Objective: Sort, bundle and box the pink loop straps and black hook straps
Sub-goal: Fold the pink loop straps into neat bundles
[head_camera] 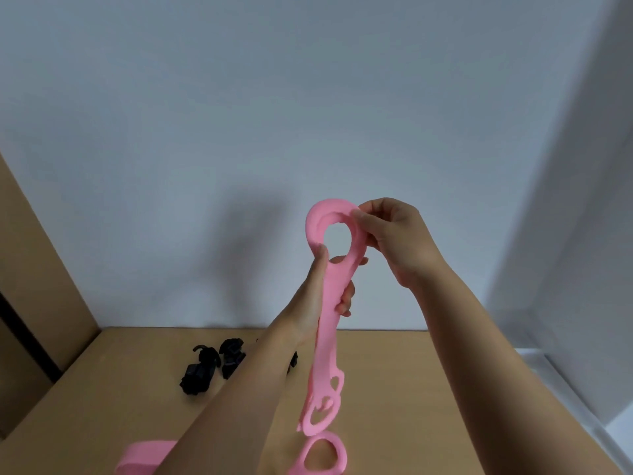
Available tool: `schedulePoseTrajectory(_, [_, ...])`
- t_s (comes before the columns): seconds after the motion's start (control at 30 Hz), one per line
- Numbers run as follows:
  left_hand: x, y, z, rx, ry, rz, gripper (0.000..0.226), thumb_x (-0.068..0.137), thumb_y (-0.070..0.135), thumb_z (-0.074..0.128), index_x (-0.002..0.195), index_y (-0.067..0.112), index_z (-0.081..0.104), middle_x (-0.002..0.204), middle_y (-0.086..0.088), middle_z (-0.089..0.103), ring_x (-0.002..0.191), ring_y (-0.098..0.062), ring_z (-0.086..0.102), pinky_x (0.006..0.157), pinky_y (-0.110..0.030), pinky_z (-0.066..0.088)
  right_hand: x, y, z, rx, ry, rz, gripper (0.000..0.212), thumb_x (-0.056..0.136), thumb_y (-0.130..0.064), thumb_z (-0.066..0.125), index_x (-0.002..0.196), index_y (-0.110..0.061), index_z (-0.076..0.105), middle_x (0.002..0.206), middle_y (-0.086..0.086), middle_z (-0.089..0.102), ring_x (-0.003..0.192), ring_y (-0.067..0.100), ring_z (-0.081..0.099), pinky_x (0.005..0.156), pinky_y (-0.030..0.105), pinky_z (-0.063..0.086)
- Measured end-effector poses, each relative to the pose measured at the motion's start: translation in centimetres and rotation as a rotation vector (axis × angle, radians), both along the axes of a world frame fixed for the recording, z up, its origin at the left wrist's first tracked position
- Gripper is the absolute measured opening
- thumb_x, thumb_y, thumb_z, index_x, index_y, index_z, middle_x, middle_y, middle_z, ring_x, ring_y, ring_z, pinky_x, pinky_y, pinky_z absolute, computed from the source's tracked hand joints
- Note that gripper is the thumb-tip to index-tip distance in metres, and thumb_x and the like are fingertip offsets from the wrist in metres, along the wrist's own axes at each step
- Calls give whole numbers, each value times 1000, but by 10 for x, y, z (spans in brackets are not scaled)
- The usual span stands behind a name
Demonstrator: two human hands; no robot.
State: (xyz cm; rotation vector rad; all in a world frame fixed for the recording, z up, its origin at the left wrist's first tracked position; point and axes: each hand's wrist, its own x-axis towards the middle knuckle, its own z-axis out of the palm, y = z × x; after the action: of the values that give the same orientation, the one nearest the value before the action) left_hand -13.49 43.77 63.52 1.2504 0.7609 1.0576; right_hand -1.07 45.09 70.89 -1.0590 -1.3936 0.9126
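Both arms reach forward and up. The left hand [311,296] curls round a pink strap [327,354]; the right hand [397,234], higher, pinches its top loop with the fingertips.

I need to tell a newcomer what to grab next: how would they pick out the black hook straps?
Start at the tan tabletop under the pale grey wall. Toward its far left side, left of the raised long pink rubbery loop straps, lies a small heap of black hook straps. It is the only dark, knobbly cluster; the rest is flat and pink.
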Motion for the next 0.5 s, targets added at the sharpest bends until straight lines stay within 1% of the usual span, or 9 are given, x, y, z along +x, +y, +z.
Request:
schedulePoseTrajectory(0.1, [-3, 2, -1, 33, 22, -13, 48, 80, 55, 44, 107, 19, 61, 54, 3, 40, 45, -11, 34, 54, -25, 34, 2, -1, -2, -10, 13, 10, 10, 90, -9, 58, 83, -2, 60, 76, 16, 59, 68, 26, 57, 77, 48, 53])
schedulePoseTrajectory(0.17, [-5, 2, -2, 44, 13, -20, 48, 75, 52, 53, 107, 17, 60, 54, 3, 41, 46, -12, 35, 54, -24, 36, 3, -2, -3, -9, 20, 28, 10, 91, -8, 56, 85, 0, 59, 77, 17, 59, 69, 26, 57, 79, 46, 54])
schedulePoseTrajectory(0.23, [-5, 1, -2, 53, 21, -17, 46, 76, 50, 55, 106, 16, 60, 54, 2, 43, 45, -12, 37, 52, -23, 36, 4, -2, -4, -7, 9, 34, 10, 91, -8, 57, 84, -1, 60, 77, 17, 59, 70, 26, 57, 80, 44, 54])
schedulePoseTrajectory(0.3, [-5, -1, -1, 62, 36, -14, 37, 82, 43, 51, 103, 14, 59, 54, 2, 44, 44, -12, 40, 50, -22, 36, 4, -2, -6, -9, -22, 18, 9, 89, -9, 59, 82, -4, 61, 77, 16, 60, 70, 25, 57, 80, 44, 53])
schedulePoseTrajectory(0.37, [-4, -2, -1, 56, 23, -20, 31, 83, 38, 51, 101, 14, 60, 55, 1, 46, 44, -13, 42, 49, -22, 35, 4, 0, -9, -17, -63, -4, 9, 88, -10, 61, 81, -4, 62, 75, 13, 62, 69, 22, 58, 78, 41, 54])
schedulePoseTrajectory(0.43, [-4, -1, -1, 59, 18, -21, 28, 82, 36, 54, 98, 14, 61, 54, 1, 45, 45, -13, 41, 48, -22, 35, 4, 0, -11, -20, -77, -22, 9, 87, -11, 63, 81, -5, 63, 73, 11, 61, 65, 18, 58, 71, 35, 53])
schedulePoseTrajectory(0.5, [-3, -1, 0, 75, 43, -2, 26, 82, 37, 54, 94, 15, 61, 52, 3, 42, 45, -12, 37, 49, -21, 35, 4, 2, -13, -12, -92, -57, 8, 87, -16, 65, 84, -9, 63, 76, 8, 61, 62, 12, 56, 63, 23, 49])
